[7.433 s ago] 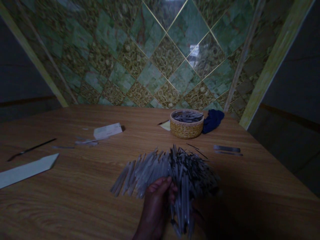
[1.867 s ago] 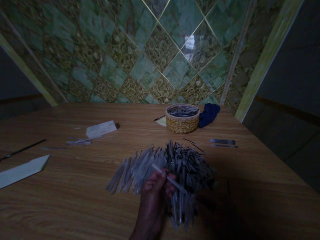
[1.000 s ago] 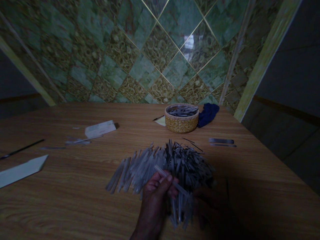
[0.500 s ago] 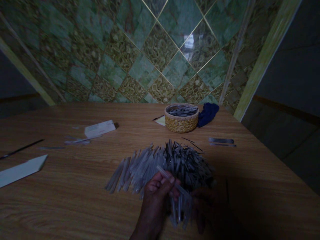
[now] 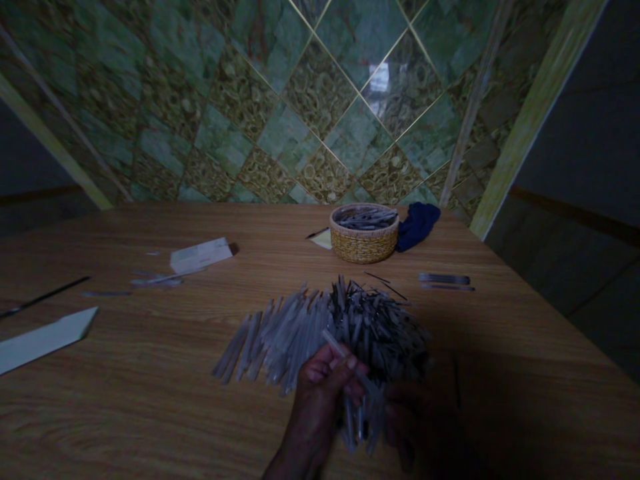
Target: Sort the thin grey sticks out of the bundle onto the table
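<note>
A translucent plastic tube [image 5: 336,344] is pinched between the thumb and fingers of my left hand [image 5: 320,393], its upper end pointing up and left. Close to the tube's lower end is my right hand [image 5: 413,413], in deep shadow, so its fingers and anything in them cannot be made out. Beyond both hands lies a heap of dark and clear thin strips [image 5: 375,327], and joined to it on the left is a spread of clear tubes [image 5: 285,333]. More clear tubes [image 5: 357,423] lie between my hands.
A wicker basket [image 5: 364,245] full of similar pieces stands at the back beside a dark blue cloth [image 5: 419,225]. A white box [image 5: 201,255], loose tubes [image 5: 159,280] and a pale flat piece [image 5: 47,340] lie left. Dark tubes [image 5: 444,279] lie right.
My left hand and its tube have shifted slightly to the right. The dark right hand has moved slightly right and down.
</note>
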`<state>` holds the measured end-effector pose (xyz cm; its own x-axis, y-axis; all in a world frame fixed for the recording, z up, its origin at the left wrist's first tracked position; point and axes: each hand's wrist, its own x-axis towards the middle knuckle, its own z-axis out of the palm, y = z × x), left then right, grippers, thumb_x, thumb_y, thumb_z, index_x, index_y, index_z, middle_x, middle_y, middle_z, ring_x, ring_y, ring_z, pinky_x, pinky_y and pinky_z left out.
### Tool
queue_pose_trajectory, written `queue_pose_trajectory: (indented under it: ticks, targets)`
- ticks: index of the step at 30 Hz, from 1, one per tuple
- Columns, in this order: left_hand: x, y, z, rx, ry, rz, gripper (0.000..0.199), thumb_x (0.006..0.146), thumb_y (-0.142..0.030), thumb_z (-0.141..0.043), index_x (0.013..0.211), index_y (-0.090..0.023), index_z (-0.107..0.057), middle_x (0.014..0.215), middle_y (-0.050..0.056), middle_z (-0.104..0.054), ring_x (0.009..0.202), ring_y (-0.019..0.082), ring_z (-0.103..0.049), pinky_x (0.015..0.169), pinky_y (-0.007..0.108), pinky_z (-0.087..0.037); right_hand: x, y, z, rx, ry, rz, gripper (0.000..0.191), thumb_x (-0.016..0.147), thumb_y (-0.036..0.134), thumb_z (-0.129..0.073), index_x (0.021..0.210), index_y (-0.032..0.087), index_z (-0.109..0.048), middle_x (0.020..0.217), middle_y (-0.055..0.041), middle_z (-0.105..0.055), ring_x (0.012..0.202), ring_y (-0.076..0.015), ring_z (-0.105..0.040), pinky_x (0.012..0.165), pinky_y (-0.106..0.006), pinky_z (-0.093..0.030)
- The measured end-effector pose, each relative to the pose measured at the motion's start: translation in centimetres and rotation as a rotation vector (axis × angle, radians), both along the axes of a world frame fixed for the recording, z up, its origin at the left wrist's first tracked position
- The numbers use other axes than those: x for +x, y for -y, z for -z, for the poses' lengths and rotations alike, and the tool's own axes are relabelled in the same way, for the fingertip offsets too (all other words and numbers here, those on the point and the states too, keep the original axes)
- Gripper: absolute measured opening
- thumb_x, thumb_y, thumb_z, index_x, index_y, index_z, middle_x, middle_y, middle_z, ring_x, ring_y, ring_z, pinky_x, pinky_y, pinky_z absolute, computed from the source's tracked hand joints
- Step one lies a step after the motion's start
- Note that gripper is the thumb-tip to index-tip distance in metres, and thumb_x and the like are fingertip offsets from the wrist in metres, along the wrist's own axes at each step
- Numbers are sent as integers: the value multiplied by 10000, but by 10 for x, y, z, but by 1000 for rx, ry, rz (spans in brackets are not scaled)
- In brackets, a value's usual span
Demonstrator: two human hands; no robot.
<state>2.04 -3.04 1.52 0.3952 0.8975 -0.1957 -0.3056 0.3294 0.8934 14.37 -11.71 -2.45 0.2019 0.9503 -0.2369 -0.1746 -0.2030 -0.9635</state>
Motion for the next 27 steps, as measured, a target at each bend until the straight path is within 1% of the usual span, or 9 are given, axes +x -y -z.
queue_pose_trajectory:
  ticks: [5,10,14,17,20,22,24,26,27]
  targets:
    - [2,2,1,-8,-9,1,207,651,-263,-747,691,-150,-578,560,9,-676,361,71,-505,378,174,-400,-1,0,1,-43,-8,4,258,658,423,-539,656,167,-507,454,48,-499,299,-60,-396,307,-173,-288]
    - [2,3,-1,13,4,0,193,666,-265,-738,710,-150,-590,567,8,-677,361,74,-522,397,176,-400,-2,1,-5,-49,-37,6,258,653,420,-542,661,166,-499,448,45,-501,308,-62,-394,309,-174,-284]
    - [1,-1,0,32,10,14,154,705,-262,-711,703,-151,-604,555,4,-667,372,69,-506,408,173,-389,-4,-1,-10,-7,-12,-3,302,677,467,-542,646,170,-493,466,51,-485,319,-48,-363,312,-170,-264]
    - [-2,-5,1,24,28,14,145,719,-265,-702,693,-149,-618,533,2,-650,383,59,-474,400,157,-352,-6,-3,-12,25,51,-51,333,718,498,-516,654,173,-488,477,60,-465,332,-43,-352,327,-170,-266]
    - [-6,-6,-1,38,41,41,154,756,-279,-672,702,-140,-634,563,13,-646,440,69,-494,419,155,-349,-7,-2,-16,64,105,-121,322,776,474,-474,673,169,-487,506,56,-466,359,-44,-370,355,-171,-286]
    - [-9,-8,-5,51,73,40,189,771,-299,-657,695,-126,-643,610,32,-654,494,85,-522,451,167,-383,-8,-1,-18,64,133,-158,308,791,453,-462,680,167,-488,523,51,-477,366,-47,-387,365,-174,-288]
    - [-11,-10,-11,22,145,-11,190,756,-308,-669,736,-119,-657,702,67,-684,573,117,-577,502,194,-439,-11,1,-19,26,167,-199,289,795,433,-461,695,165,-502,533,46,-489,365,-51,-401,371,-179,-284]
    - [-13,-13,-17,-69,256,-57,196,723,-292,-693,814,-120,-664,790,94,-702,655,153,-623,557,230,-491,-14,3,-17,-29,198,-225,275,795,423,-474,712,165,-520,536,44,-495,377,-57,-410,380,-182,-280]
    - [-14,-15,-19,-125,324,-63,199,711,-275,-699,828,-118,-663,780,88,-697,641,145,-624,552,229,-499,-17,4,-15,-54,204,-228,271,793,426,-484,721,168,-526,533,45,-495,388,-61,-416,387,-183,-280]
